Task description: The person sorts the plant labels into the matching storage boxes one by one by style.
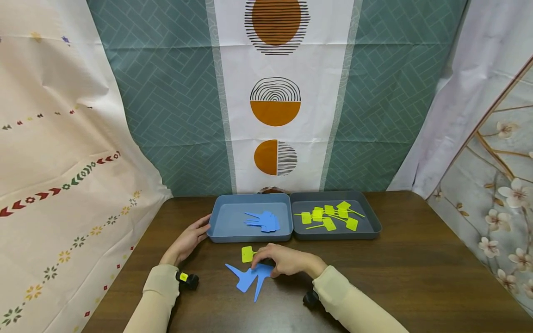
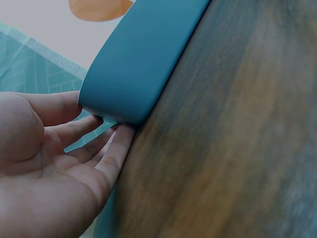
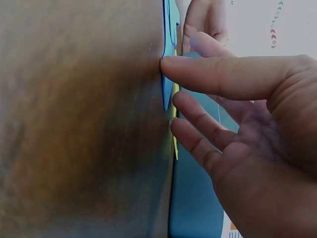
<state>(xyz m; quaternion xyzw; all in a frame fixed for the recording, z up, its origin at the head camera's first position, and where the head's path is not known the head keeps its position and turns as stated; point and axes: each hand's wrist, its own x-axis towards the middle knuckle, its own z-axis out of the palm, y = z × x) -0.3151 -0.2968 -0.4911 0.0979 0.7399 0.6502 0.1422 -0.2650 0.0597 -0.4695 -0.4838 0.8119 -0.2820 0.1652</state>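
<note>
My right hand (image 1: 287, 260) pinches the wide head of a blue T-shaped plant label (image 1: 260, 283) flat on the table, thumb at one edge and fingertips at the other. Another blue plant label (image 1: 245, 280) lies against it on the left. Just beyond the fingers is a yellow plant label (image 1: 247, 254), its stem partly hidden by the hand. At the left end of the blue tray (image 1: 250, 238), my left hand (image 1: 189, 240) rests its extended fingers on the outer wall; the left wrist view shows fingertips (image 2: 126, 130) low at the corner. Several blue labels (image 1: 266, 222) lie in that tray.
A dark grey tray (image 1: 337, 235) stands right beside the blue one, with several yellow labels (image 1: 329, 224) scattered in it. Both trays sit near the back of the brown wooden table (image 1: 399, 277), before a hanging patterned cloth (image 1: 166, 115).
</note>
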